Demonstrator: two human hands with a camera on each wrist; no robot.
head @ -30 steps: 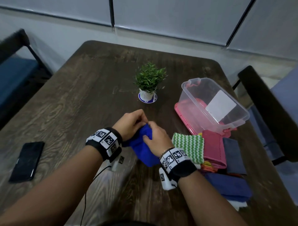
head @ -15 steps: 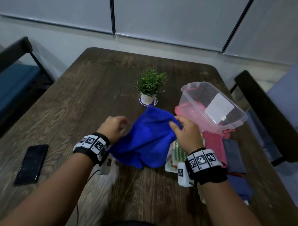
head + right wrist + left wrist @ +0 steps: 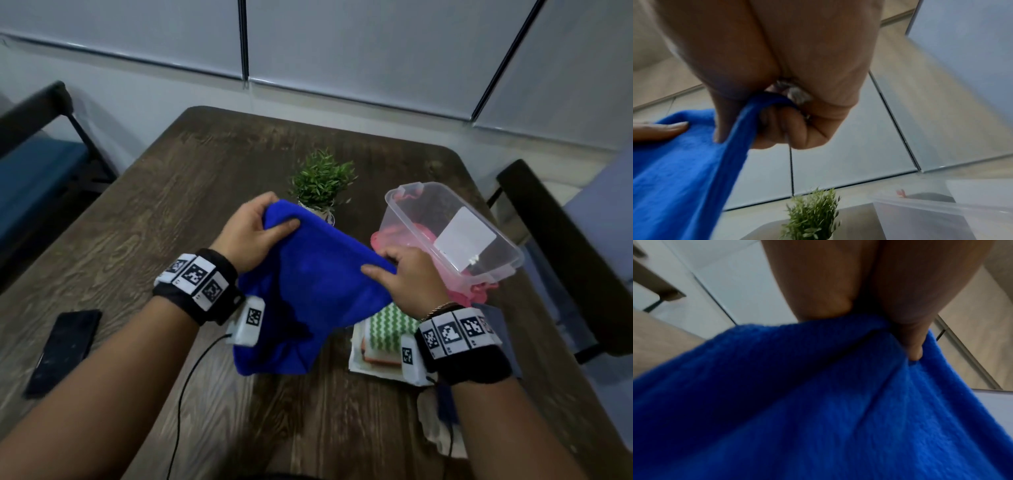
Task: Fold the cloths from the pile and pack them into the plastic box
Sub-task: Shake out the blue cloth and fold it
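A bright blue cloth (image 3: 308,284) hangs spread above the wooden table (image 3: 144,212), held up by both hands. My left hand (image 3: 253,233) grips its upper left corner, thumb on top; the same cloth (image 3: 818,402) fills the left wrist view. My right hand (image 3: 404,277) pinches the upper right corner, the cloth (image 3: 684,154) trailing from its curled fingers (image 3: 783,129). The clear plastic box (image 3: 452,233) lies tilted on a pink lid at the right. The cloth pile (image 3: 387,332), green zigzag on top, sits below my right wrist.
A small potted plant (image 3: 322,185) stands just behind the blue cloth. A black phone (image 3: 65,349) lies near the table's left edge. Dark chairs stand at the left (image 3: 34,144) and right (image 3: 561,246). A cable runs from my left wrist.
The blue cloth went from bunched low on the table to lifted and spread wide. Both hands rose and moved apart, each holding a corner; the left hand climbed highest.
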